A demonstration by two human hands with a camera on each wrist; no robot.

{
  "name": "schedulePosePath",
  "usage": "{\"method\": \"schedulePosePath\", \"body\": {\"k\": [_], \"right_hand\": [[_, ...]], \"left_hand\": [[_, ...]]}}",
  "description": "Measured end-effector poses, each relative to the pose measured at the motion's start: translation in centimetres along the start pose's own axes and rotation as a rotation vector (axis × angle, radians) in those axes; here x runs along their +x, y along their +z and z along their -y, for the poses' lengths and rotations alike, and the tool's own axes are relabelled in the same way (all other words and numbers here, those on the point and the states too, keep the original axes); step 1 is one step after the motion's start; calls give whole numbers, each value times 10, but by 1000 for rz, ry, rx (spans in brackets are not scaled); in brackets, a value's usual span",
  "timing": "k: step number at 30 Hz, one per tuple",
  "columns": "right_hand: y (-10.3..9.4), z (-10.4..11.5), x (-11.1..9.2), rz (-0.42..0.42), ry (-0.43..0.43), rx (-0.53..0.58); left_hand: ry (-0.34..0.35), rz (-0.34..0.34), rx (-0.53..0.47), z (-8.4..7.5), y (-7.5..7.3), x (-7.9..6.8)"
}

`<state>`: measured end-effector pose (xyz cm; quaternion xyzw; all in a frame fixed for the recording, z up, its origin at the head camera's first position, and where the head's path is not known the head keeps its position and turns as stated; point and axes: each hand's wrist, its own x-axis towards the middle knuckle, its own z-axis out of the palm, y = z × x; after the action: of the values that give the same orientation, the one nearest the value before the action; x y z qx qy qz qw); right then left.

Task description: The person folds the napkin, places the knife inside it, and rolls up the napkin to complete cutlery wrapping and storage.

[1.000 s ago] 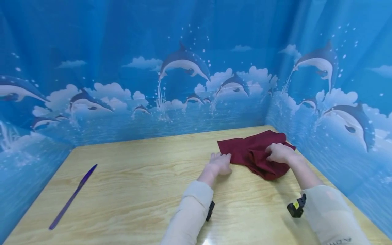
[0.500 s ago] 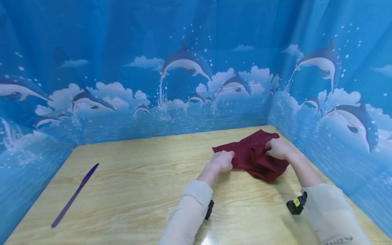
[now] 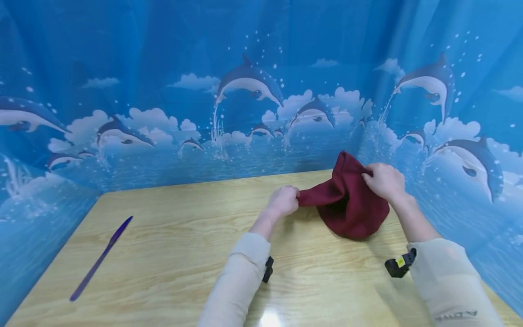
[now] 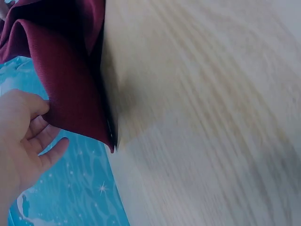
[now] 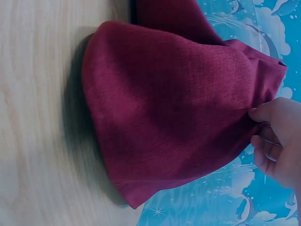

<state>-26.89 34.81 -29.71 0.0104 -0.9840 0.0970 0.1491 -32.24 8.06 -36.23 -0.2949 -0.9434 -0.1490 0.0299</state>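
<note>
Head view: left hand [image 3: 283, 200] pinches maroon cloth [image 3: 361, 211] edge
Right hand [image 3: 385, 180]: pinches cloth, fingers partly hidden
Cloth inside: too dark
Sleeves [image 3: 240, 272]: cut off

A blue curtain [image 3: 163, 45] printed with sea, white clouds [image 3: 151, 119] and leaping dolphins encloses the space from nine o'clock through twelve to three, one large dolphin [image 3: 249, 84] at twelve and another [image 3: 426, 86] at two. Below lies a pale, wood-grained tabletop [image 3: 184, 245], a bright patch of reflected light [image 3: 269, 319] glowing at six o'clock.
</note>
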Motion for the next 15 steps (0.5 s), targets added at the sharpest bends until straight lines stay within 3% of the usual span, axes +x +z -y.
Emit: {"method": "schedulePosePath", "body": {"k": [9, 15], "right_hand": [[-10, 6, 4, -74, 8, 0], [-16, 9, 6, -174, -12, -3]], "left_hand": [[-67, -85, -100, 21, -18, -4], [-72, -160, -125, 36, -35, -8]]}}
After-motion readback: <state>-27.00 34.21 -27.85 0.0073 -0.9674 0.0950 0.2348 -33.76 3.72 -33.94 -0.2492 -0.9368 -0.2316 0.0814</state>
